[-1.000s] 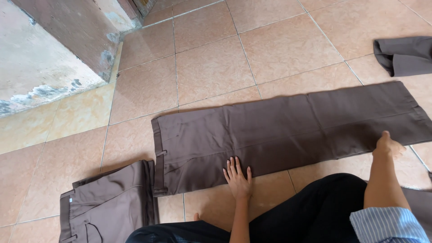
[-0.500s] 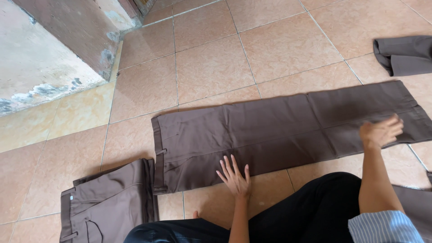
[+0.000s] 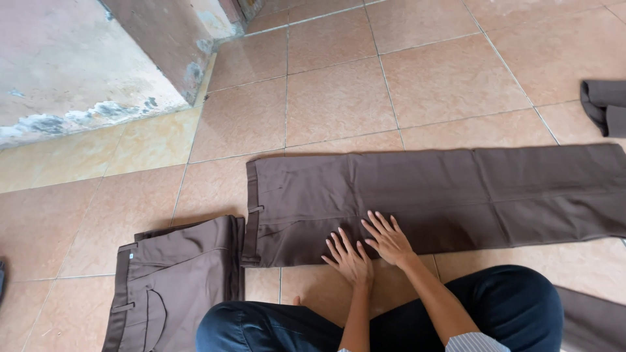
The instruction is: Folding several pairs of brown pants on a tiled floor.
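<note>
Brown trousers (image 3: 443, 195) lie flat, long axis left-right, waistband leftward. Left hand (image 3: 350, 259) and right hand (image 3: 389, 238) press the near edge, seemingly flat, fingers spread.

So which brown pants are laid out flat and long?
The brown trousers under both hands, stretched full length across the tiles. The pair at lower left is folded, and the dark piece at far right is bunched.

A pair of brown trousers (image 3: 443, 195) lies flat on the tiled floor, legs folded one over the other and stretched out to the right, waistband at the left, the near edge by the seat slightly creased.
</note>
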